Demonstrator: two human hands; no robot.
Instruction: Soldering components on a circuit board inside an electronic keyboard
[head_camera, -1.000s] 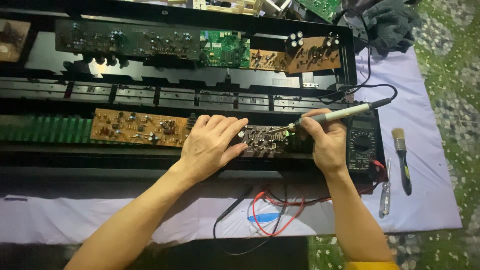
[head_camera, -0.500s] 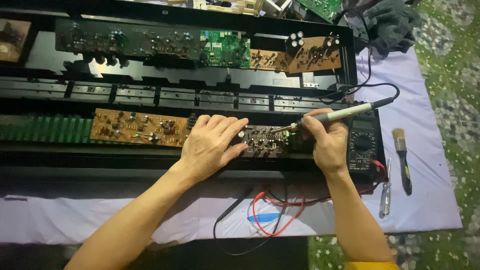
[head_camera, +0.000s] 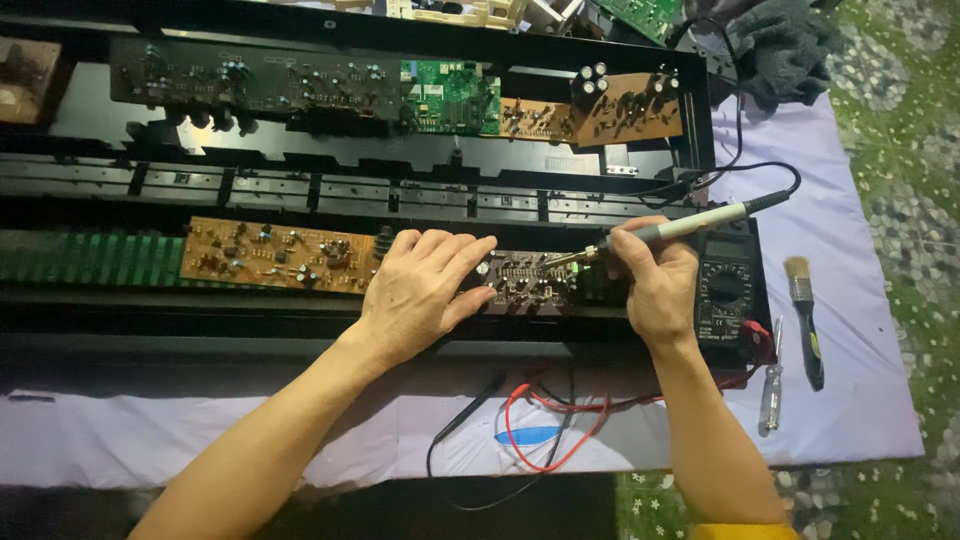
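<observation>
Head view: my right hand (head_camera: 655, 285) pinches a slim grey-handled soldering iron (head_camera: 670, 230) like a pen, its metal tip down on a small dark brown circuit board (head_camera: 525, 280) that sits toward the right end of the front rail of a long black plastic instrument chassis (head_camera: 350, 180). My left hand (head_camera: 420, 290) lies flat with fingers spread, pressing the board's left edge; its fingertips are just beside the iron's tip.

Risks, as I judge them: the left fingers sit so near the tip that a small slip could burn them. If the pressing hand lifts, the loose-looking board could shift and the tip might bridge neighbouring joints. The iron's black cable (head_camera: 740, 140) loops over the chassis's right end and could drag the handle. A black digital multimeter (head_camera: 730, 295) sits touching my right hand, and its red and black test leads (head_camera: 545, 420) curl over the front edge of the pale lilac cloth (head_camera: 860, 400), where my forearm could catch them.

The chassis is the only container here: it holds an orange-brown board (head_camera: 280, 255) left of my hand, a green ribbed strip (head_camera: 90, 257) at the far left, and along its back wall a dark board (head_camera: 250, 80), a green board (head_camera: 450, 97) and a brown board with capacitors (head_camera: 600, 110). I cannot tell whether these are screwed down. On the cloth's right edge lie a bristle paintbrush (head_camera: 805, 310) and a clear-handled screwdriver (head_camera: 770, 390).
</observation>
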